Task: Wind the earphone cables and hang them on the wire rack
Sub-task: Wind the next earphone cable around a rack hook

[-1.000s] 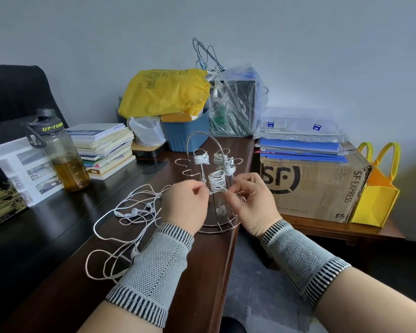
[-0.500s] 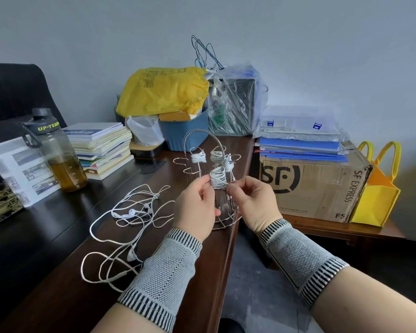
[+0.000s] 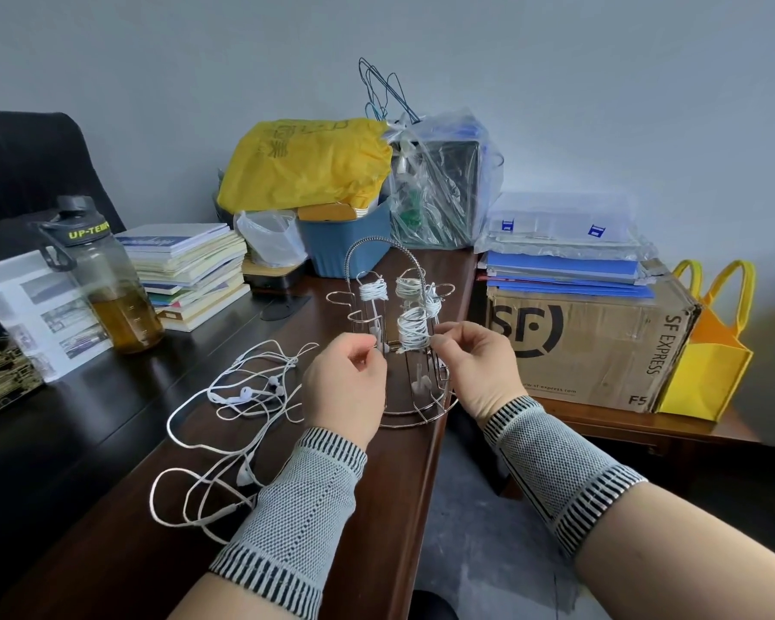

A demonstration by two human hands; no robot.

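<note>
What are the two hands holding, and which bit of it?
The right hand pinches the wound earphone cable bundle at its lower right edge on the wire rack. The left hand's grip cannot be told.

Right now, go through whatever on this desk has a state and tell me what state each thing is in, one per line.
wire rack: upright at the desk edge
wound earphone bundles: four, hanging on rack hooks
nearest bundle: on its hook, between both hands
loose earphones: unwound, tangled on the desk
water bottle: upright, cap closed, partly full
left hand: fingers curled beside the rack
right hand: fingertips at the nearest bundle
</note>
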